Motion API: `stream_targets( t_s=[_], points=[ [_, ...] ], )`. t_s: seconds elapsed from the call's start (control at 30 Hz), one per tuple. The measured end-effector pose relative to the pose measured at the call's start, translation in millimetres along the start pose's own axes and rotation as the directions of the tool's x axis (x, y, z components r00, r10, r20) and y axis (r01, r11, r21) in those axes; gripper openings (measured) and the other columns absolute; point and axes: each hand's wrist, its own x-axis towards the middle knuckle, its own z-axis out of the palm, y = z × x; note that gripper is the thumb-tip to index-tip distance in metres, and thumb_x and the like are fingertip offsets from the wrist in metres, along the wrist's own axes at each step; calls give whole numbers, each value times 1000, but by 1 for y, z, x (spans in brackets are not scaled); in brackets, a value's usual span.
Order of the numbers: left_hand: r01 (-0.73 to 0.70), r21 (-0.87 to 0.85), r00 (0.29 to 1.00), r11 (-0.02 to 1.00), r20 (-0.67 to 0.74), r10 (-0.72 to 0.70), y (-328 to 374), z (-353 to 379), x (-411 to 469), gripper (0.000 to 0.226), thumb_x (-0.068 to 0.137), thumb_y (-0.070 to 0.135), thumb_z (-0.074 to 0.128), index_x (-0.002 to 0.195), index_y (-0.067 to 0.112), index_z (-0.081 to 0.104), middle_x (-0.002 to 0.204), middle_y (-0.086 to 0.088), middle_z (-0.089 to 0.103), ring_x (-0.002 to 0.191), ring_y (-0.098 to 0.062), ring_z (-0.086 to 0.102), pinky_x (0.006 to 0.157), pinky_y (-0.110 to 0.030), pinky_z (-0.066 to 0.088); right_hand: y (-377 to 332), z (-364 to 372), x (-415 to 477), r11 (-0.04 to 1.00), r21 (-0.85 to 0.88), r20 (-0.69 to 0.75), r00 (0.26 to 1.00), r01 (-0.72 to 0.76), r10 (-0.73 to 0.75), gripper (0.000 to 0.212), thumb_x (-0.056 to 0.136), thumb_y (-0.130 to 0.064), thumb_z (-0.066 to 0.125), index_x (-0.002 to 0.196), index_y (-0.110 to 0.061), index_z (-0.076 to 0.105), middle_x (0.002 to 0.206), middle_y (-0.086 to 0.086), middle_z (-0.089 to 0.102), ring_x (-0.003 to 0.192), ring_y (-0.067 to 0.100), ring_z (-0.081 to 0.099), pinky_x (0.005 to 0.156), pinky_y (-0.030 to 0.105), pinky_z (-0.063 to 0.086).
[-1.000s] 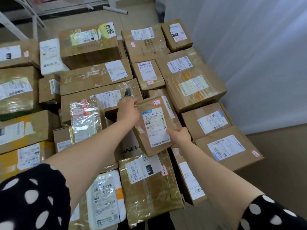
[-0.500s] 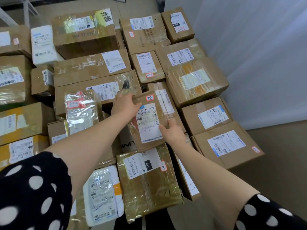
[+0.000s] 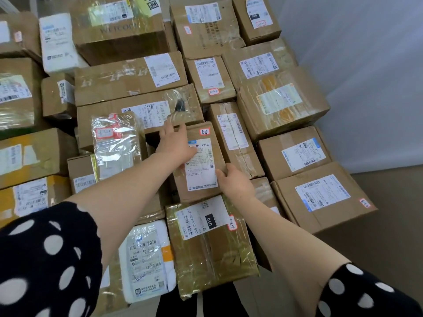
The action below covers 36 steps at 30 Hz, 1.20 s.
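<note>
The labelled cardboard parcel [image 3: 201, 161] has been lowered flat at frame centre; left hand [image 3: 175, 143] spread on its upper corner; right hand [image 3: 235, 179] pinching its lower edge; settle it level before letting go.

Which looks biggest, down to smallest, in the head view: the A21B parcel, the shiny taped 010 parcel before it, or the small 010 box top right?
1. Shiny taped 010 parcel, though nearest the camera.
2. A21B parcel.
3. Small 010 box, farthest off, so true size unsure.
</note>
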Motion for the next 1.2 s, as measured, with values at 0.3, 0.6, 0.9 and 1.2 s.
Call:
stream_targets(
  t_s=[0.3,0.6,0.9,1.2],
  points=[
    [-48,90,978,995,208,29,-10,43,-23,79,87,34,65,151,19,20,154,-20,12,143,-37,7,115,-42,20,-10,18,2,908,-357,92,976,218,-198,66,93,-7,44,149,-31,18,138,14,45,122,36,45,94,43,40],
    [-76,39,986,996,152,69,-18,42,-39,50,90,12,54,139,15,42,150,-12,22,137,-30,27,102,-39,39,-16,27,0,848,-465,147,967,253,-208,73,92,-5,49,151,-33,16,160,10,-2,144,32,11,110,43,31],
    [244,-86,929,966,-267,-258,-63,-27,-63,111,79,41,72,151,11,-7,156,-20,-17,144,-34,-17,113,-58,-5,-97,27,-23,953,88,162,940,288,-299,48,97,-3,37,144,-15,39,141,7,49,131,26,44,106,36,36],
    [506,-428,838,749,38,-544,-112,-28,-65,142,61,47,85,147,15,-24,154,-17,12,142,-35,15,110,-53,28,-131,61,-41,916,368,239,936,159,-258,44,93,0,40,134,-10,53,136,9,55,130,22,46,110,32,34]
  ],
)
